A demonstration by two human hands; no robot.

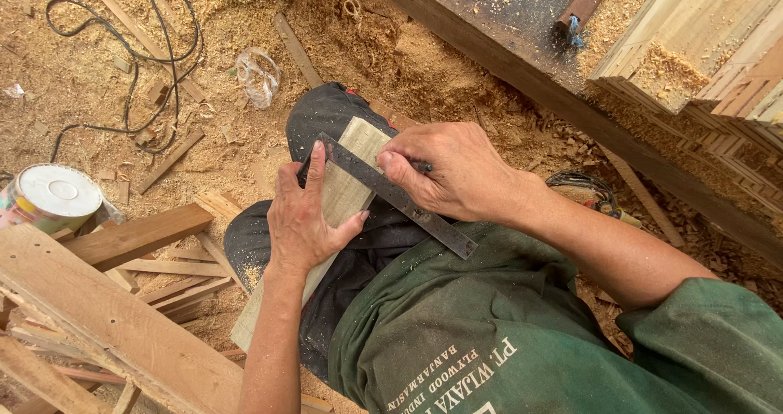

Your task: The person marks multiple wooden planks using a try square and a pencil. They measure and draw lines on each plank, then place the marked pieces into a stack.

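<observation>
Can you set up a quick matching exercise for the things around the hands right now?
Things:
1. metal ruler
2. wooden board
3. tin can
4. black cable

Places:
A. looped on the sawdust, upper left
B. lying across the lap
C. at the left edge, white lid up
D. laid slantwise over the board, under both hands

Pairs: 1-D, 2-B, 3-C, 4-A

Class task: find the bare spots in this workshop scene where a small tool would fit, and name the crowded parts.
Free: sawdust floor between the black cable and tin can; a patch beside the crumpled plastic. Crowded: the wood offcuts lower left, stacked slats upper right, and the lap, where left hand and right hand press a metal ruler onto a board.
</observation>
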